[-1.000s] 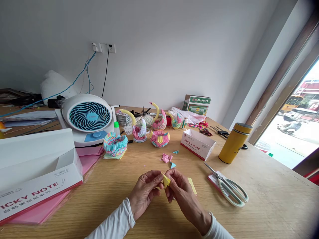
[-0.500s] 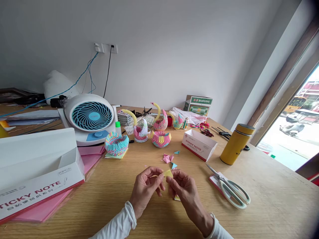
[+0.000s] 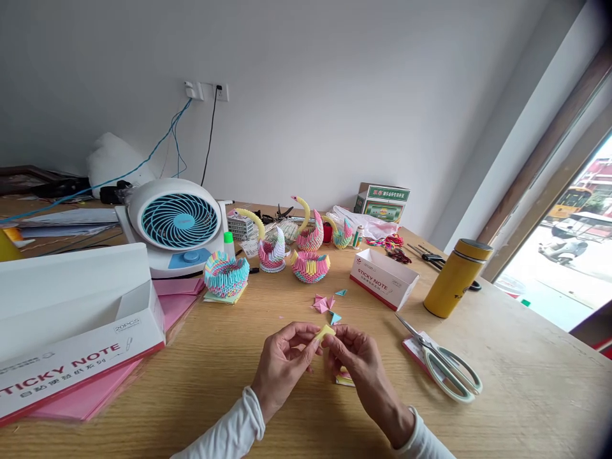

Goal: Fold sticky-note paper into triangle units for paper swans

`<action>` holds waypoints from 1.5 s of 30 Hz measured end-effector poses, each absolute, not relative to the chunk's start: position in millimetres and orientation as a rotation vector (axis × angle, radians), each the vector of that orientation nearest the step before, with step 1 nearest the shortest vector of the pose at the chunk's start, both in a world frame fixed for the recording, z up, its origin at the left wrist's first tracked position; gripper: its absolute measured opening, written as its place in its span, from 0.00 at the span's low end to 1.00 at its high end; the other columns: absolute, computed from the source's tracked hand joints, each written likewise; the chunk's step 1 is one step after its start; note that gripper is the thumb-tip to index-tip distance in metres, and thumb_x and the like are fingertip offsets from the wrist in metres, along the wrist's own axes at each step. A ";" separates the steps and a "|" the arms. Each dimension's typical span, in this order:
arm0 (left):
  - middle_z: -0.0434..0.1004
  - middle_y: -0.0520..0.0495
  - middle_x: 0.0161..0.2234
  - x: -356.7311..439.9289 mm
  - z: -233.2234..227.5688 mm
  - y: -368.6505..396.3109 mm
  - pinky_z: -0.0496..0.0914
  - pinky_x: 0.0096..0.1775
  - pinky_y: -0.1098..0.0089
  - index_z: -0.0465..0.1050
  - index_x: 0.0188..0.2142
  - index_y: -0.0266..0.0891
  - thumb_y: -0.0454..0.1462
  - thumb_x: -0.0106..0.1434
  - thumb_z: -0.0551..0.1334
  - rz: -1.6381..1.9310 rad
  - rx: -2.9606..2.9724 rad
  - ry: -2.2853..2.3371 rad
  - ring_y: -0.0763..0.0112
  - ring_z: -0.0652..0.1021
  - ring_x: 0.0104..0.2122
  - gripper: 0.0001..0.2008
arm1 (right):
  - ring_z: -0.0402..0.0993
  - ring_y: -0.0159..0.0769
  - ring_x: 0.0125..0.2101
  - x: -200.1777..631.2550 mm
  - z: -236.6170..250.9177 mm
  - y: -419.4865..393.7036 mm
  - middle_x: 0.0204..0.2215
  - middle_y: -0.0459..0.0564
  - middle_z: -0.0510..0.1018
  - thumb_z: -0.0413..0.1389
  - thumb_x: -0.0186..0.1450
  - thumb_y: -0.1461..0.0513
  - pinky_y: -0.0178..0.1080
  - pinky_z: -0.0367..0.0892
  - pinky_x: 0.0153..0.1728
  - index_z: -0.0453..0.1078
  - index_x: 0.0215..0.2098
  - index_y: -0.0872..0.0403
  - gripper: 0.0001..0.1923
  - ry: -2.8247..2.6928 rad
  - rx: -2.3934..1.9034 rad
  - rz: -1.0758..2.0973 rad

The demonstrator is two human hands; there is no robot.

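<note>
My left hand (image 3: 283, 366) and my right hand (image 3: 357, 363) meet above the wooden table (image 3: 229, 382), and both pinch a small folded yellow paper piece (image 3: 325, 332) between thumbs and fingertips. Under my right hand lies a small stack of yellow and pink paper slips (image 3: 345, 378). Just beyond the hands lie folded pink pieces (image 3: 322, 302) and two small blue triangles (image 3: 334, 317). Both wrists wear white sleeves.
Scissors (image 3: 442, 363) lie on a pink pad at right, beside a yellow flask (image 3: 456, 277) and a small sticky-note box (image 3: 383, 276). Paper swans (image 3: 306, 239) and bowls (image 3: 225, 274) stand before a desk fan (image 3: 174, 223). A large sticky-note box (image 3: 71, 331) sits on pink sheets, left.
The yellow piece has turned from upright to nearly flat between my fingertips, and both hands have shifted slightly forward. The paper slips under my right hand now show more.
</note>
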State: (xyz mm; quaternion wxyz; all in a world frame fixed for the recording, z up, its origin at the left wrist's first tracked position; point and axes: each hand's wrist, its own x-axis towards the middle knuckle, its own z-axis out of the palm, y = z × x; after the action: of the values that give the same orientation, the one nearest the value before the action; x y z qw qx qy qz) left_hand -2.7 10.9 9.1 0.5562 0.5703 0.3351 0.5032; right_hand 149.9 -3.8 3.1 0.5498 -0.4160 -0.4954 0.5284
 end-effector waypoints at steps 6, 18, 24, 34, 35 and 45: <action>0.80 0.44 0.32 -2.5 7.1 9.6 0.72 0.25 0.75 0.75 0.37 0.36 0.40 0.56 0.67 1.247 1.384 0.848 0.65 0.80 0.30 0.11 | 0.62 0.25 0.14 153.5 3.2 -3.4 0.16 0.44 0.72 0.62 0.58 0.48 0.29 0.52 0.16 0.73 0.27 0.59 0.20 -1.223 -1.023 1.279; 0.82 0.42 0.32 -5.0 11.0 11.7 0.72 0.26 0.74 0.80 0.36 0.36 0.42 0.56 0.67 1.164 1.437 0.887 0.64 0.80 0.29 0.12 | 0.62 0.26 0.16 155.6 2.3 -3.9 0.17 0.45 0.73 0.63 0.56 0.48 0.30 0.56 0.18 0.74 0.26 0.58 0.20 -1.261 -1.070 1.167; 0.83 0.44 0.28 -4.2 10.1 12.8 0.72 0.27 0.74 0.81 0.34 0.38 0.42 0.55 0.67 1.143 1.420 0.888 0.64 0.81 0.29 0.10 | 0.60 0.26 0.15 158.3 -4.0 -0.3 0.16 0.44 0.71 0.63 0.56 0.47 0.30 0.55 0.16 0.74 0.25 0.57 0.21 -1.292 -1.097 1.113; 0.81 0.46 0.26 -3.3 13.5 11.5 0.71 0.31 0.74 0.83 0.32 0.39 0.41 0.56 0.67 1.115 1.477 0.841 0.66 0.79 0.27 0.09 | 0.62 0.27 0.15 161.1 -9.0 2.0 0.16 0.45 0.72 0.63 0.56 0.47 0.30 0.55 0.15 0.71 0.26 0.56 0.20 -1.313 -1.075 1.091; 0.81 0.46 0.26 -3.5 14.1 11.4 0.71 0.30 0.74 0.83 0.32 0.39 0.40 0.56 0.67 1.108 1.481 0.839 0.66 0.79 0.27 0.08 | 0.62 0.27 0.15 160.8 -8.2 1.8 0.16 0.44 0.72 0.63 0.56 0.47 0.30 0.55 0.15 0.71 0.26 0.56 0.20 -1.303 -1.070 1.099; 0.80 0.45 0.26 -5.7 14.2 11.4 0.68 0.26 0.76 0.79 0.30 0.36 0.42 0.59 0.64 1.001 1.523 0.824 0.66 0.78 0.28 0.11 | 0.62 0.27 0.15 157.3 2.3 -3.8 0.16 0.44 0.72 0.63 0.56 0.47 0.31 0.56 0.17 0.72 0.26 0.57 0.20 -1.299 -1.044 1.141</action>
State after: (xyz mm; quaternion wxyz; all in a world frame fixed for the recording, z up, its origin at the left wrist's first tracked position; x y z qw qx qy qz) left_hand -5.7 11.4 14.2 0.5404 0.6406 0.3466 0.4211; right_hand 157.3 -3.8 2.3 0.5317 -0.4379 -0.5447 0.4784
